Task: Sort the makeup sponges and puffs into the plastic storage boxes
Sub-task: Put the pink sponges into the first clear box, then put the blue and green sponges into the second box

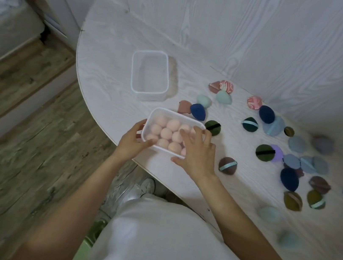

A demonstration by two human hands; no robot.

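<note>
A clear plastic box (159,113) full of several pink sponges (166,133) sits near the table's front edge. My left hand (133,141) grips its left end, thumb on the near wall. My right hand (196,150) lies over its right end with spread fingers on the sponges and thumb at the near corner. A second clear box (150,73) stands empty behind it. Loose sponges and puffs lie to the right: a navy sponge (198,111), mint sponges (224,97), dark green puffs (212,127), a brown puff (227,165), blue puffs (297,143).
The white wood-grain table (110,58) has a curved left edge and meets a white wall (247,30) at the back. Wooden floor (21,129) lies to the left. My white clothing and a shoe (146,185) are below the table edge.
</note>
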